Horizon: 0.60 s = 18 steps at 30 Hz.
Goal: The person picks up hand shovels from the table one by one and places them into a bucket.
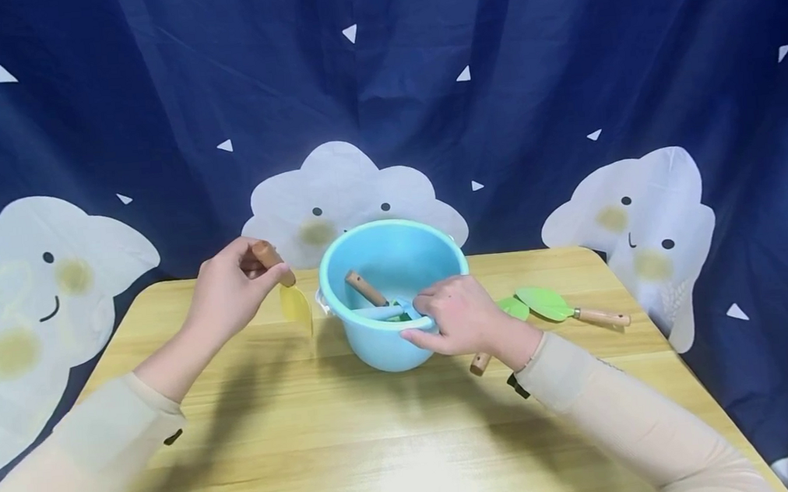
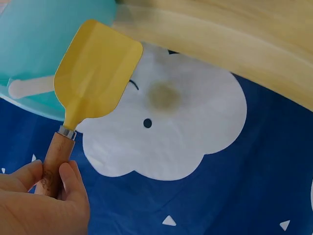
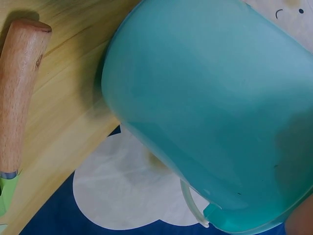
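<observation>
My left hand (image 1: 229, 288) pinches the wooden handle of a small yellow toy shovel (image 1: 295, 305), left of the bucket, with the blade hanging down. In the left wrist view, thumb and fingers close around the handle below the broad yellow blade (image 2: 100, 68). A light blue bucket (image 1: 389, 348) stands mid-table. On its near right rim my right hand (image 1: 459, 314) grips, thumb outside and fingers inside. Within the bucket leans a wooden-handled tool (image 1: 366, 288); its lower end is partly hidden. The bucket's pale carrying handle (image 1: 377, 312) lies across the near rim.
Right of the bucket lie two green tools with wooden handles, one leaf-shaped trowel (image 1: 547, 303) and another (image 1: 514, 307) partly covered by my right hand. A dark blue curtain (image 1: 380, 83) with clouds hangs behind the wooden table (image 1: 279, 459).
</observation>
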### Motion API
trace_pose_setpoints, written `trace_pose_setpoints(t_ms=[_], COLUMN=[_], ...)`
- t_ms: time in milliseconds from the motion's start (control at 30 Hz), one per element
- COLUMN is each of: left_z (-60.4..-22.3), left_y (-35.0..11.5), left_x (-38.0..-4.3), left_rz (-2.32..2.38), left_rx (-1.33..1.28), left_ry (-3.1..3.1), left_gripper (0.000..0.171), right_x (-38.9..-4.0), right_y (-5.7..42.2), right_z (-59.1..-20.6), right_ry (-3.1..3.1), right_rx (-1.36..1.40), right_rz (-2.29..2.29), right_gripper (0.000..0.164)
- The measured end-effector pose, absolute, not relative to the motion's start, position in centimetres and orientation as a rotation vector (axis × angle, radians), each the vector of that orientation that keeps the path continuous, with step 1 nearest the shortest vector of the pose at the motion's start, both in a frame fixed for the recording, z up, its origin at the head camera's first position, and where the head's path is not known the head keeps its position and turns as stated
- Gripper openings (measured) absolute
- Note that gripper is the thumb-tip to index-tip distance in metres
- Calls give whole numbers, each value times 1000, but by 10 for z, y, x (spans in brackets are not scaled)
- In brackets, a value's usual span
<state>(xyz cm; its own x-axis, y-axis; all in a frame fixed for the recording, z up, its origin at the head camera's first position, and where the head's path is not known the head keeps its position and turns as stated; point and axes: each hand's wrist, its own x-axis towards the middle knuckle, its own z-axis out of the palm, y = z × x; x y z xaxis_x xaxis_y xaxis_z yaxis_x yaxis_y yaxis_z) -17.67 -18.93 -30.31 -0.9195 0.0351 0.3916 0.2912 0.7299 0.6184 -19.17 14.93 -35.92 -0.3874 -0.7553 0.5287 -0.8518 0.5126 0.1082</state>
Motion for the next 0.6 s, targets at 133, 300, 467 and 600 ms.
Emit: trace_pose_setpoints(t_ms=[133, 300, 467, 600], left_z=[-290, -274, -259, -247], left_y=[-189, -188, -188, -187], left_x=[-175, -174, -173, -172], left_rz=[-1002, -990, -971, -972], left_rx=[-241, -243, -265, -278], left_ry=[-2576, -2564, -2539, -2532], left_gripper=[24, 25, 23, 23], right_x=[-191, -191, -190, -190], right_y=[149, 149, 148, 148], right_z=[-359, -359, -359, -359], right_ry=[-2238, -2243, -2247, -2249], right_rx=[1303, 1297, 1292, 1296], right_rz=[235, 221, 212, 212], right_gripper=[62, 63, 63, 63])
